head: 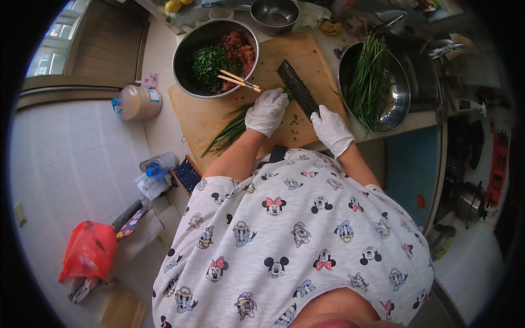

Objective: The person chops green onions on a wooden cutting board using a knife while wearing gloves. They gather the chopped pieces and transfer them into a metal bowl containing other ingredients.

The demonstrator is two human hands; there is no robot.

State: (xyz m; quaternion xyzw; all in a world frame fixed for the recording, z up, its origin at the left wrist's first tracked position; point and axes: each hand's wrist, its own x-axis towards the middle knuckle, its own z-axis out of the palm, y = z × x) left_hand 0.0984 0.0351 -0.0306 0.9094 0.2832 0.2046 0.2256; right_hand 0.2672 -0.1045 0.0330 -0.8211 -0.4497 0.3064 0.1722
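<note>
My left hand (267,111), in a white glove, presses a bundle of garlic chives (229,132) onto a wooden cutting board (192,119). The uncut leaves trail out toward the board's lower left. In my gloved right hand (333,130) is the handle end of a dark-bladed kitchen knife (298,87), which slants up and left beside my left fingers. Chopped green bits (294,122) lie near the blade. At the board's upper left stands a steel bowl (175,74) with chopped greens (211,67) and minced meat (242,48). Wooden chopsticks (238,80) rest in it, their ends over the rim.
Right of the board, a steel bowl (402,112) holds long chives (367,82), beside a sink (424,82). A steel saucepan (275,18) stands behind the board. A large water bottle (137,102) stands at left. A red plastic bag (90,250) is at lower left.
</note>
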